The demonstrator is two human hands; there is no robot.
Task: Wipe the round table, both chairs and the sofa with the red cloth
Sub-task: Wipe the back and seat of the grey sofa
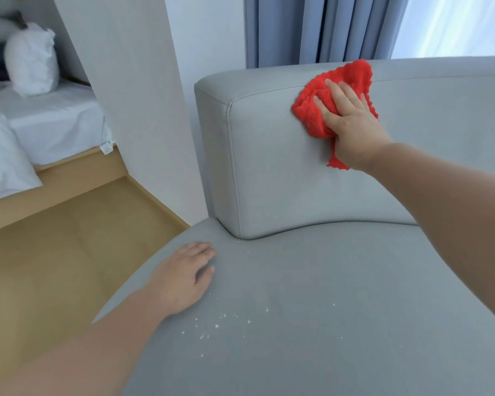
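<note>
1. The right grip [352, 124] presses the red cloth [352, 74] flat against the front face of the sofa [269, 172] backrest, high up near its top edge and right of its rounded left corner. This looks like the sofa stage of the task, with the backrest being wiped.
2. The fingers lie spread and fairly straight over the cloth, so the grip is released and pushing, not clenched. The thumb is hidden, so I cannot tell whether it pinches any fabric.
3. The cloth is bunched under the palm, and a tail hangs below the wrist. A flat palm probably spreads pressure over more of the fabric than a fist would.
4. The right arm reaches from the near right, up and away, nearly straight, with the wrist bent back to suit the upright surface.
5. The left grip [180, 278] rests palm down on the seat cushion near its left edge, fingers relaxed and holding nothing. It is likely a brace for the forward lean.
6. White crumbs [217, 325] lie scattered on the seat just right of the left grip, so the seat seems not yet wiped.
7. The round table and chairs are out of view.
</note>
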